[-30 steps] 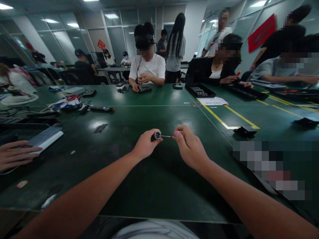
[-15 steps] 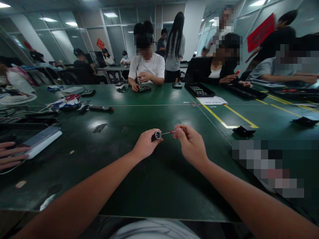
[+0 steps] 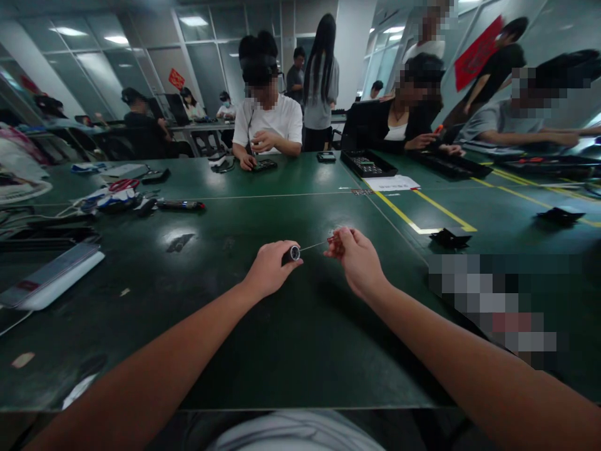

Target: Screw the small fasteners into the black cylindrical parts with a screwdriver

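Observation:
My left hand [image 3: 268, 268] is closed around a short black cylinder [image 3: 287, 255], whose open end with a silvery ring faces me. Pinched in the fingers of my right hand [image 3: 362, 260] is a thin screwdriver [image 3: 313, 246] with a slim metal shaft; its reddish handle is mostly covered by those fingers. The shaft points left and its tip meets the right edge of the cylinder's ringed end. Whether the tip goes inside or only touches the rim, I cannot tell. Both hands are held above the green table [image 3: 263, 351].
A phone on a white block [image 3: 70, 275] lies at the left. Behind it are a marker-like black tool [image 3: 181, 205] and red-handled scissors [image 3: 124, 185]. Black parts trays [image 3: 369, 166], a white paper [image 3: 392, 183] and a black bracket [image 3: 451, 238] are on the right. Several people sit across.
The view has shifted slightly, and another person's hand at the left edge is out of sight. My right hand has tilted the screwdriver's handle end upward, hiding more of its red part.

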`<state>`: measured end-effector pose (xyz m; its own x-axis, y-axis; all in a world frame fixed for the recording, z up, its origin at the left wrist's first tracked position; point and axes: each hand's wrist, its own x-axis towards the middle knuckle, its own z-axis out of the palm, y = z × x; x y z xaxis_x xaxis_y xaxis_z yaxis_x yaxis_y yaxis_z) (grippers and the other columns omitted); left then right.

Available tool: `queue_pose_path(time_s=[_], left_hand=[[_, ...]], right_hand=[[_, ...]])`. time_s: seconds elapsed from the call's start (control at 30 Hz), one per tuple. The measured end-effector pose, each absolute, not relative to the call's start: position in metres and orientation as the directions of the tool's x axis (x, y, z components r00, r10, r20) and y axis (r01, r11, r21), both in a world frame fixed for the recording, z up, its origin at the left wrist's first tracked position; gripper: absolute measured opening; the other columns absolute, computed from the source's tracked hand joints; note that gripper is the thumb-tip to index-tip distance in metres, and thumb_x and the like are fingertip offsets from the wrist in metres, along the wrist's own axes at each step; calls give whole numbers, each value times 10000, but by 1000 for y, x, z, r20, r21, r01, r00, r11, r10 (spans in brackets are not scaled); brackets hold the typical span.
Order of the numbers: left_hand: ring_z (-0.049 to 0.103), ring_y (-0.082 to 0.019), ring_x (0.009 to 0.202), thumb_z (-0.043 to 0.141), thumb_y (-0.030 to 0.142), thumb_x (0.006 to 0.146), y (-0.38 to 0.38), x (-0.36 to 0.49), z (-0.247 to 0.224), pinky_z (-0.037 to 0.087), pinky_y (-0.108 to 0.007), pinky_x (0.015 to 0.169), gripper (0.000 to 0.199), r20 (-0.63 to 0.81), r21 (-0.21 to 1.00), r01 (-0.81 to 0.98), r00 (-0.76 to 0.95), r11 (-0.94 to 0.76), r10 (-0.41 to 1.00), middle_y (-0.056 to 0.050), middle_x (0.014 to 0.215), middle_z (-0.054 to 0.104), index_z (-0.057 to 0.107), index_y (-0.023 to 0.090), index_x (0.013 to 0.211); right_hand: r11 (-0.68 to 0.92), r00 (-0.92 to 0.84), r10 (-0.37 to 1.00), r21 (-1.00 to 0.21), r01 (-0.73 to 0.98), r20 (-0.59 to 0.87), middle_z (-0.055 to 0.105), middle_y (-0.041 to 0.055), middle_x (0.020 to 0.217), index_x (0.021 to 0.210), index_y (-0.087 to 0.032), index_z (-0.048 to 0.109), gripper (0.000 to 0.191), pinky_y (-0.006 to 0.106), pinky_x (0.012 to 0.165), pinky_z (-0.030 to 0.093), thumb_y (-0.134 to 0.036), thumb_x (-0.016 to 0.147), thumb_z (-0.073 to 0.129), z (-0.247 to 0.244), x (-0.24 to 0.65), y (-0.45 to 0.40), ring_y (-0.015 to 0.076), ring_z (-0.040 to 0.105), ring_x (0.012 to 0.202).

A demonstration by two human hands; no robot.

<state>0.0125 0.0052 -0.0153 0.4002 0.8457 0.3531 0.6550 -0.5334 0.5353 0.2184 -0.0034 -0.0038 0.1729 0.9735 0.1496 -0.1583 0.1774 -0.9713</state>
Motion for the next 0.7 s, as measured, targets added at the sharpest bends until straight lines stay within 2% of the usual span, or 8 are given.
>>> queue_pose_path(time_s=[0.1, 0.23, 0.37, 0.57, 0.7], left_hand=[[626, -239, 979, 700, 298, 898, 3, 14, -13, 453, -441, 950, 212, 355, 544, 647, 399, -534, 845, -31, 1036, 691, 644, 231, 1091], [636, -243, 999, 718, 284, 884, 4, 12, -13, 462, -429, 934, 243, 387, 550, 641, 373, -536, 843, -41, 1064, 703, 647, 226, 1110], [645, -244, 1015, 728, 281, 874, 5, 10, -13, 474, -418, 933, 253, 399, 584, 622, 339, -521, 852, -47, 1080, 709, 664, 231, 1113], [638, -237, 1003, 751, 274, 858, 4, 9, -10, 465, -412, 949, 277, 426, 584, 614, 324, -531, 844, -38, 1051, 708, 677, 229, 1121], [635, -230, 995, 744, 282, 867, 5, 9, -13, 465, -403, 933, 283, 426, 583, 612, 329, -534, 843, -33, 1046, 707, 679, 241, 1138]], right_hand=[[231, 157, 960, -973, 7, 230, 645, 7, 777, 919, -210, 581, 313, 333, 662, 552, -522, 919, 561, 0, 217, -9, 154, 620, 670], [322, 44, 941, -925, 200, 336, 664, 10, 751, 930, -196, 608, 282, 319, 659, 523, -472, 950, 555, 10, 217, -19, 148, 621, 656], [378, -51, 925, -895, 238, 377, 683, 12, 757, 933, -204, 632, 224, 315, 662, 528, -424, 936, 592, 16, 217, -26, 156, 645, 679], [418, -26, 897, -828, 374, 442, 705, 20, 773, 954, -212, 619, 188, 326, 688, 519, -383, 970, 543, 16, 217, -30, 173, 678, 713], [436, -58, 891, -814, 384, 450, 719, 23, 797, 966, -219, 614, 167, 329, 711, 527, -368, 977, 538, 16, 215, -33, 181, 700, 744]])
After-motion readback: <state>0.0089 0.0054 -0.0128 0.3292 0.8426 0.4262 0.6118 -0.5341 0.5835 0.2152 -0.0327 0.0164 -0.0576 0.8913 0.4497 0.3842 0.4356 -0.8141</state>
